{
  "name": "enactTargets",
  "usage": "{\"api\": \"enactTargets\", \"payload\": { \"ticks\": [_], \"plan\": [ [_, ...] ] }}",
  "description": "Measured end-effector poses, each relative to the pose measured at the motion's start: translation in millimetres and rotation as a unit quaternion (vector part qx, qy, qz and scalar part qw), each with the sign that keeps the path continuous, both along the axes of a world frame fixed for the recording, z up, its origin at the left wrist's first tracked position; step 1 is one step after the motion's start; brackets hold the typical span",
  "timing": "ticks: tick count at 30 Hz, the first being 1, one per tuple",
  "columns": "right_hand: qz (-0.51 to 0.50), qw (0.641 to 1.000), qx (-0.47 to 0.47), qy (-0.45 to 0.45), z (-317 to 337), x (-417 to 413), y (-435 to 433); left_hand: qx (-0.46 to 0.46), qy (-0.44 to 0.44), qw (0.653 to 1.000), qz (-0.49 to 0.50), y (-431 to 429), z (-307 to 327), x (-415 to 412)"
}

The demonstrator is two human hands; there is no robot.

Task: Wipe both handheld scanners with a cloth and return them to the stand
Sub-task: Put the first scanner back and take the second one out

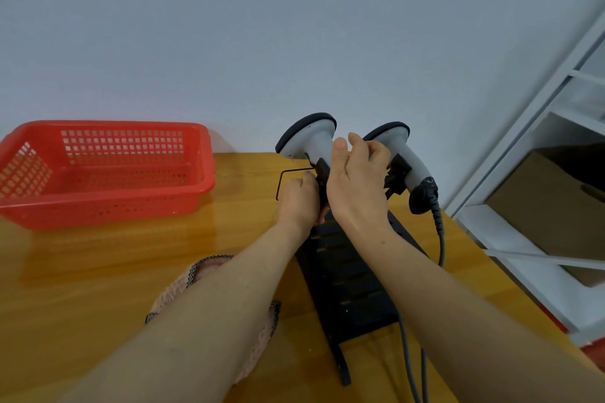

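Two grey-and-black handheld scanners sit in the clips of a black stand (353, 285) on the wooden table. The left scanner (309, 137) and the right scanner (407, 157) both point away from me. My left hand (299, 201) grips the left scanner's handle below its clip. My right hand (357, 183) is at the top of the stand between the two scanners. Its fingers are curled there and its thumb lies against the left scanner's neck; what the fingers hold is hidden. A pinkish knitted cloth (183, 285) lies on the table under my left forearm.
A red plastic basket (108, 193) stands at the back left of the table (98, 271). The right scanner's grey cable (440, 235) hangs down past the stand towards me. White shelving (523, 239) with a cardboard box stands to the right of the table.
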State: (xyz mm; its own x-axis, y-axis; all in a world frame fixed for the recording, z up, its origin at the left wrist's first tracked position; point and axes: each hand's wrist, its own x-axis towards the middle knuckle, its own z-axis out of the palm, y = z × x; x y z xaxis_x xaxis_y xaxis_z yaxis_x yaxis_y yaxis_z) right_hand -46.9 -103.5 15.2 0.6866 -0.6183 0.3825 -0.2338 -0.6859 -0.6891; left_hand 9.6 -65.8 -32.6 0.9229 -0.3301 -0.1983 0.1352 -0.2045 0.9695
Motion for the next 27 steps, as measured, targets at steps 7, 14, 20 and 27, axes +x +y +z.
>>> {"api": "enactTargets", "payload": {
  "ticks": [7, 14, 20, 27],
  "plan": [
    [0.033, 0.999, 0.031, 0.022, 8, 3, -1, -0.048, -0.013, 0.999, -0.005, 15, 15, -8],
    [0.061, 0.994, 0.044, 0.08, 20, -5, 1, 0.016, -0.075, 0.995, 0.069, 34, 25, -9],
    [0.025, 0.998, -0.021, 0.052, 44, -20, -28, 0.015, -0.178, 0.968, 0.173, 45, 62, -18],
    [-0.085, 0.991, 0.032, 0.1, 52, -36, -91, -0.097, -0.214, 0.965, 0.115, 16, 107, -38]
  ]
}}
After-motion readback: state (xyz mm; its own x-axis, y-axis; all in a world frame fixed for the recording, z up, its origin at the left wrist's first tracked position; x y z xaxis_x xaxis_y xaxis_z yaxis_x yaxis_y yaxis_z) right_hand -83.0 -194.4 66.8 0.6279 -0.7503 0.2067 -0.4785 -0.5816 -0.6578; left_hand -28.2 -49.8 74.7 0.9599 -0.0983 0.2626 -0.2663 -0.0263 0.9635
